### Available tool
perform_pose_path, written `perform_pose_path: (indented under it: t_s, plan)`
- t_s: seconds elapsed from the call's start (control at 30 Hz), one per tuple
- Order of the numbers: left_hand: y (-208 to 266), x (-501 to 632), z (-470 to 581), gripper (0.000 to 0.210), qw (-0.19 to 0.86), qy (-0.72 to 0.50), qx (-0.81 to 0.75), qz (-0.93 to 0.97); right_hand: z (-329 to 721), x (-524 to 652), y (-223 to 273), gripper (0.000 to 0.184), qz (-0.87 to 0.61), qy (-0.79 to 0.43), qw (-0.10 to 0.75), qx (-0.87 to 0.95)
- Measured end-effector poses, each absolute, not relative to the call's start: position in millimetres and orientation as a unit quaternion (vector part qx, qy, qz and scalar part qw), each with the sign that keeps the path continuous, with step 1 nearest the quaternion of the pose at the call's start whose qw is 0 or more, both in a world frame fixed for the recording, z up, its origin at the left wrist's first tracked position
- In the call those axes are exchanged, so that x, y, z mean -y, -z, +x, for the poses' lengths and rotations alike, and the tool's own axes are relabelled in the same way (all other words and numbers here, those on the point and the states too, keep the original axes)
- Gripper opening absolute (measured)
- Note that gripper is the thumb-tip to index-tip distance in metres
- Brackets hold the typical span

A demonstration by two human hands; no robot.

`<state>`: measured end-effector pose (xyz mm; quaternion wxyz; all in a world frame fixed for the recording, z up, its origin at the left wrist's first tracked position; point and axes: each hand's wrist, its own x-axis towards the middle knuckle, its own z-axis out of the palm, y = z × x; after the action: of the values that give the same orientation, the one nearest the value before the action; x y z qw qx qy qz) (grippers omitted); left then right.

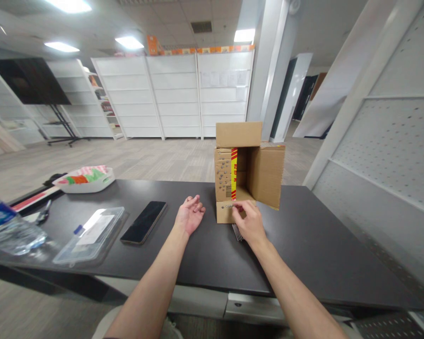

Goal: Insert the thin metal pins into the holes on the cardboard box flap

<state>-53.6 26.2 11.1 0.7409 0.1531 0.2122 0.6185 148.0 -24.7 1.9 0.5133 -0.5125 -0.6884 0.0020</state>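
A cardboard box [265, 176] stands at the table's far side, its opening facing me and its flaps spread. Small grey round spots, like screw heads, dot its left flap [223, 179], and a few more mark the lower flap [223, 217]. My right hand [249, 219] pinches thumb and forefinger together at the lower flap; what is between the fingertips is too small to make out. Several thin metal rods [237, 232] lie below this hand, partly covered by it. My left hand [191, 215] rests palm up to the left of the box, fingers loosely curled and apart, nothing visible in it.
Left of my arm lie a black phone [143, 222] and a clear plastic case [92, 234] with a white paper label. Further left are a water bottle [12, 230], a pen [44, 213] and a white basket [86, 186] holding coloured cloth. A perforated panel [392, 155] rises at the right.
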Motion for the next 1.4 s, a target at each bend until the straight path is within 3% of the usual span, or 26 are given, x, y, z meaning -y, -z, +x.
perform_pose_path:
  t_s: [1.4]
  plan:
    - [-13.4, -24.7, -52.7, 0.027, 0.74, -0.618, -0.213, 0.158, 148.6, 17.4, 3.1, 0.016, -0.558, 0.021, 0.454, 0.694]
